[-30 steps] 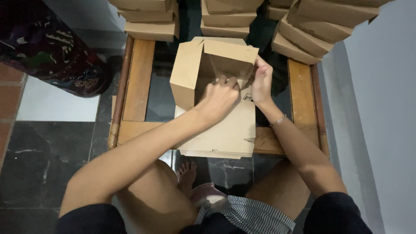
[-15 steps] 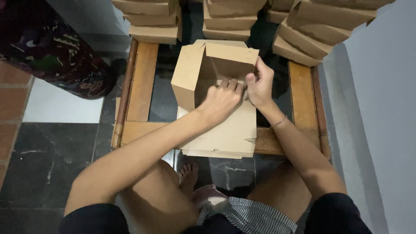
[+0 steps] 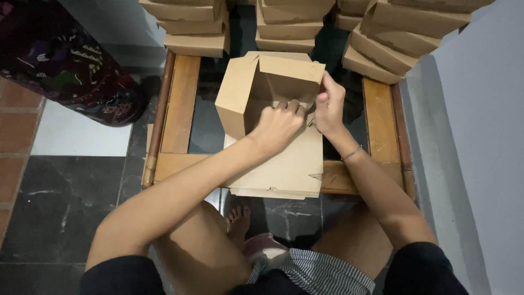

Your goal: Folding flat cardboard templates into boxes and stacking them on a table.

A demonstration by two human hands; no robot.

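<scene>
Since the earlier frame, we note both hands sit slightly higher against the box (image 3: 256,90), the left hand (image 3: 279,123) pressing further inward. We find the box at upper centre of the frame, half-folded, walls upright, its flat lid panel (image 3: 284,164) lying toward the lower centre on the wooden table (image 3: 180,104). Our left hand is clenched over the front wall's edge; our right hand (image 3: 329,106) pinches the right wall's corner. We record stacked finished boxes (image 3: 289,27) along the top edge, and a patterned cloth (image 3: 60,60) at upper left.
</scene>
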